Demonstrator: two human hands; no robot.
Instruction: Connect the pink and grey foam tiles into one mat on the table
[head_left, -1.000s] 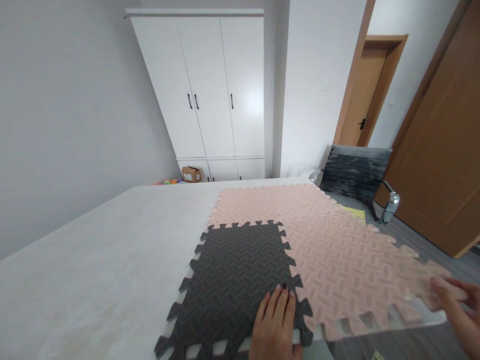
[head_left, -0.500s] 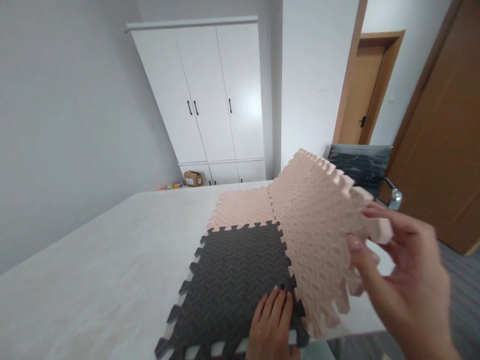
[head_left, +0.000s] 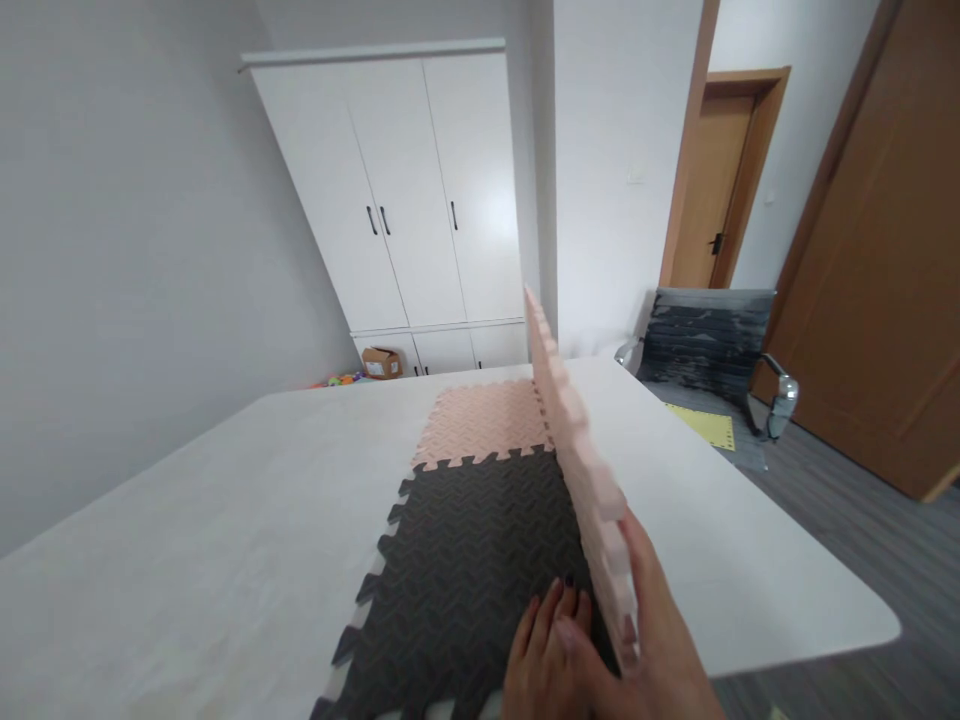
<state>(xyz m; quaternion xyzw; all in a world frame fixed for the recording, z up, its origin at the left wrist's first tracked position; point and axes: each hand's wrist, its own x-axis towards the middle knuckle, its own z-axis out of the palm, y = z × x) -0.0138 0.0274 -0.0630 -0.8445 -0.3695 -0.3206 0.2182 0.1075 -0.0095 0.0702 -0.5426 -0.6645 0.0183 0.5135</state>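
— Two hands working the mats?
— Yes. Her left hand (head_left: 551,650) is pressing flat, fingers spread, on the dark grey foam mat (head_left: 469,570) lying on the white table (head_left: 225,540). Her right hand (head_left: 660,640) is propping the pink foam mat (head_left: 577,450) up on edge beside it.

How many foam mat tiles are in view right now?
3 sure: a dark grey tile flat under the left hand, a pink tile flat behind it, and raised pink tiling held on edge by the right hand, possibly two joined tiles.
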